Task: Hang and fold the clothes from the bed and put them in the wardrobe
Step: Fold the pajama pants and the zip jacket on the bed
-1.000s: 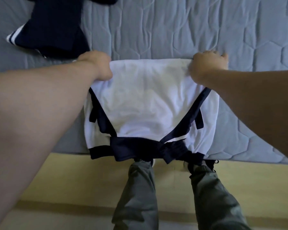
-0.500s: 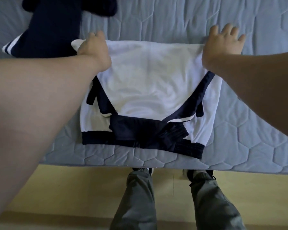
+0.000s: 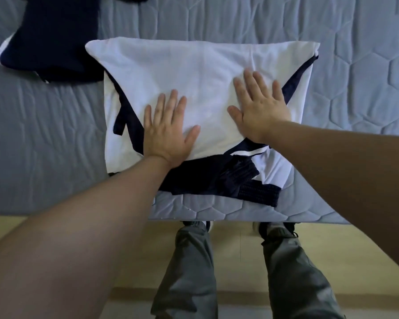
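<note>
Both hands lie flat with fingers spread, the left hand (image 3: 168, 132) and right hand (image 3: 260, 109) side by side, pressing the folded white shirt (image 3: 194, 72) with navy ribbed trim. It rests on the quilted grey bed (image 3: 355, 88); a dark navy garment (image 3: 55, 38) lies beyond the left hand.

The person is wearing loose grey-green woven trousers (image 3: 189, 272), the cloth creasing and bunching down both legs toward the ankles. Dark shoes with pale front edges (image 3: 283, 226) are peeking out below the hems. The left hand (image 3: 168, 139), right hand (image 3: 260, 111), left forearm (image 3: 78, 226) and right forearm (image 3: 343, 169) are all showing bare.
</note>
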The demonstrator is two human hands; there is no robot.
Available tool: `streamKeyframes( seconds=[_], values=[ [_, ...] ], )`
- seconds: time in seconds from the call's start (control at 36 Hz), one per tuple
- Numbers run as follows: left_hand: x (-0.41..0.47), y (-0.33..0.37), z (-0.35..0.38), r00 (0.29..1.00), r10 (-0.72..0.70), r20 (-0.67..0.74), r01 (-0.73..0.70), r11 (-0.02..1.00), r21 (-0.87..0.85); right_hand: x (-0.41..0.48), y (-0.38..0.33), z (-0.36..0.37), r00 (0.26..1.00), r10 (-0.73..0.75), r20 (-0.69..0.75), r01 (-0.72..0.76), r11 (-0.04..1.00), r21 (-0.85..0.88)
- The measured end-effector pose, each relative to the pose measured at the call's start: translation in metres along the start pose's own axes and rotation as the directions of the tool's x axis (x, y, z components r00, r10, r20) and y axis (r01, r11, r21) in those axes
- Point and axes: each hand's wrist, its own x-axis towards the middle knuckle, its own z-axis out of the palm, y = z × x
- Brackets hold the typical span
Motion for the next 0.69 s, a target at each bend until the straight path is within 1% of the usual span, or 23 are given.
streamKeyframes(
  seconds=[0.08, 0.14, 0.17, 0.22, 0.25, 0.28, 0.33, 0.36, 0.39, 0.42, 0.47, 0.5, 0.56, 0.58, 0.64, 0.69],
  values=[
    [-0.007, 0.006, 0.015, 0.992, -0.061, 0.112, 0.037, 0.979, 0.203, 0.004, 0.0, 0.0, 0.999, -0.023, 0.032, 0.024, 0.999, -0.032],
    [-0.004, 0.017, 0.016, 0.987, -0.109, 0.12, 0.07, 0.954, 0.291, 0.001, 0.002, -0.004, 0.999, -0.032, 0.03, 0.033, 0.999, -0.028],
    [-0.002, 0.024, 0.013, 0.987, -0.124, 0.104, 0.087, 0.949, 0.303, -0.001, 0.004, -0.007, 0.999, -0.038, 0.021, 0.038, 0.999, -0.014],
    [-0.005, 0.035, 0.005, 0.992, -0.124, 0.033, 0.11, 0.957, 0.268, -0.007, 0.008, -0.013, 0.999, -0.041, -0.004, 0.041, 0.999, 0.03],
    [-0.009, 0.041, 0.001, 0.996, -0.093, -0.011, 0.093, 0.971, 0.219, -0.01, 0.01, -0.016, 0.999, -0.033, -0.024, 0.034, 0.998, 0.055],
    [-0.015, 0.046, -0.002, 0.998, -0.032, -0.049, 0.039, 0.987, 0.156, -0.014, 0.013, -0.018, 0.999, -0.017, -0.051, 0.021, 0.996, 0.082],
    [-0.033, 0.057, -0.002, 0.986, 0.141, -0.093, -0.135, 0.989, 0.066, -0.023, 0.019, -0.022, 0.991, 0.046, -0.127, -0.03, 0.992, 0.124],
    [-0.044, 0.062, 0.001, 0.975, 0.207, -0.085, -0.203, 0.978, 0.052, -0.027, 0.023, -0.023, 0.983, 0.093, -0.158, -0.07, 0.987, 0.143],
    [-0.054, 0.066, 0.004, 0.971, 0.237, -0.043, -0.234, 0.971, 0.05, -0.031, 0.027, -0.025, 0.974, 0.146, -0.175, -0.116, 0.979, 0.168],
    [-0.064, 0.068, 0.008, 0.974, 0.228, 0.019, -0.229, 0.972, 0.052, -0.035, 0.032, -0.027, 0.964, 0.199, -0.178, -0.163, 0.967, 0.196],
    [-0.077, 0.072, 0.014, 0.981, 0.136, 0.14, -0.145, 0.988, 0.058, -0.044, 0.04, -0.03, 0.942, 0.288, -0.175, -0.239, 0.937, 0.256],
    [-0.08, 0.074, 0.016, 0.981, 0.086, 0.177, -0.099, 0.993, 0.066, -0.047, 0.043, -0.031, 0.927, 0.328, -0.18, -0.268, 0.918, 0.293],
    [-0.08, 0.086, 0.012, 0.982, 0.025, 0.186, -0.04, 0.996, 0.079, -0.05, 0.048, -0.034, 0.882, 0.437, -0.179, -0.331, 0.842, 0.426],
    [-0.079, 0.095, 0.006, 0.987, 0.011, 0.161, -0.02, 0.998, 0.058, -0.05, 0.05, -0.036, 0.848, 0.508, -0.15, -0.368, 0.77, 0.522],
    [-0.08, 0.119, -0.006, 0.997, -0.007, 0.071, 0.011, 0.998, -0.056, -0.046, 0.054, -0.04, 0.78, 0.626, -0.021, -0.435, 0.565, 0.701],
    [-0.086, 0.146, -0.012, 0.999, -0.04, -0.025, 0.036, 0.988, -0.153, -0.037, 0.059, -0.044, 0.73, 0.67, 0.139, -0.486, 0.365, 0.794]
  ],
)
